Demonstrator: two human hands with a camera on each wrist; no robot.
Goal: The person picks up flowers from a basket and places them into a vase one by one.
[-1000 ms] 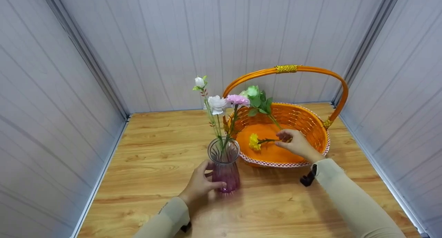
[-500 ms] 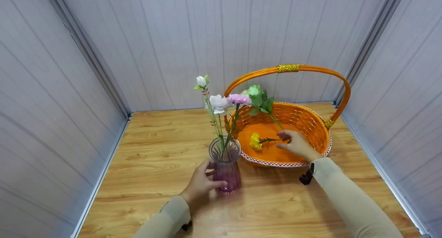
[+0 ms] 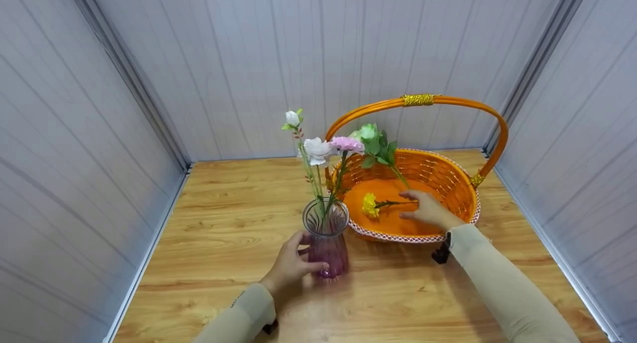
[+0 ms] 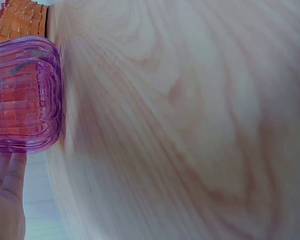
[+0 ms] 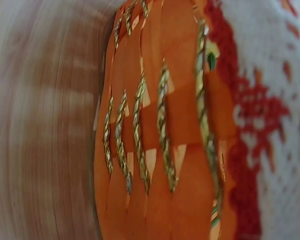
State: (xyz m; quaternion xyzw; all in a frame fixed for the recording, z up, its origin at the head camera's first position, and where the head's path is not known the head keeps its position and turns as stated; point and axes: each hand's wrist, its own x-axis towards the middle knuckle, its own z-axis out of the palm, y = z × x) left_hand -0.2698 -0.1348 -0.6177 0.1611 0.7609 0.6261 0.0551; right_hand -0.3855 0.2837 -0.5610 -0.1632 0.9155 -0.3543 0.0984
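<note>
My left hand (image 3: 291, 263) holds the ribbed glass vase (image 3: 329, 256), clear above and purple below, with thumb and fingers on either side. In the left wrist view the vase (image 4: 25, 95) shows purple, fingertips at its side. From its mouth rise a white rosebud (image 3: 292, 118), a white flower (image 3: 317, 150) and a pink carnation (image 3: 347, 144). My right hand (image 3: 432, 211) reaches into the orange basket (image 3: 450, 183), thumb and fingers apart around the stem end of a yellow flower (image 3: 370, 205) lying on its bottom. The right wrist view shows only the woven basket wall (image 5: 150, 130) and rim.
A pale green rose (image 3: 368, 131) with leaves leans over the basket's back rim, its stem running down inside. The basket's tall handle (image 3: 418, 100) arches above it. Panel walls (image 3: 249, 74) enclose the wooden table (image 3: 224, 223) at the back and both sides.
The thumb and fingers of my right hand have spread apart around the yellow flower's stem. The flower stays on the basket bottom. My left hand keeps its hold on the vase.
</note>
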